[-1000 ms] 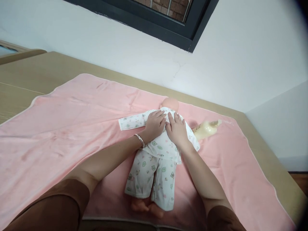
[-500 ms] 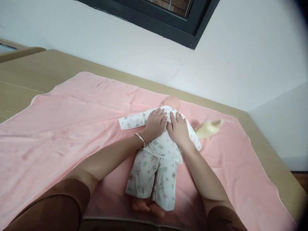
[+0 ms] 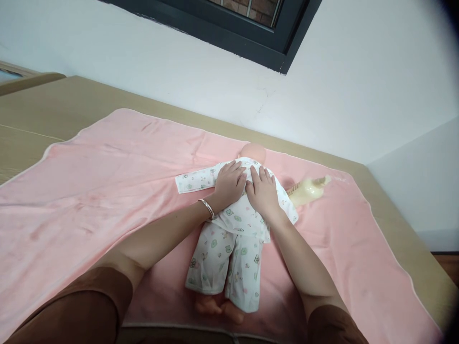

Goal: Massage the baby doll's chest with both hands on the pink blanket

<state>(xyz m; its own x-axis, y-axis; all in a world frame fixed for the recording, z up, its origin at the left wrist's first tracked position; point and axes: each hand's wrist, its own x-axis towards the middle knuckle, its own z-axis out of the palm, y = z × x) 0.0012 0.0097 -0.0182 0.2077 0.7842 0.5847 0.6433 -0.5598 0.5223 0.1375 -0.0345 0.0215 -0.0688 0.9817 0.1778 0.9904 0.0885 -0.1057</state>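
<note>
A baby doll (image 3: 253,152) lies on a pink blanket (image 3: 143,143), its bald head toward the wall and its feet toward me. It wears a white printed top (image 3: 240,217) and matching trousers (image 3: 211,265). My left hand (image 3: 229,184) rests flat on the left of the doll's upper body, fingers stretched out. Beside it, my right hand (image 3: 263,191) lies open on the right of the upper body. Both palms are hidden against the cloth. One sleeve reaches out to the left. To the right of the doll lies a cream-coloured baby bottle (image 3: 310,188), partly hidden by the top.
The blanket covers much of a wooden table (image 3: 82,95). Behind the table is a white wall (image 3: 215,86) with a dark window frame (image 3: 251,45) above. At far left stands another wooden edge (image 3: 32,81).
The whole view has shifted very slightly. Both hands stay on the doll's upper body, and the doll and bottle keep their places on the blanket.
</note>
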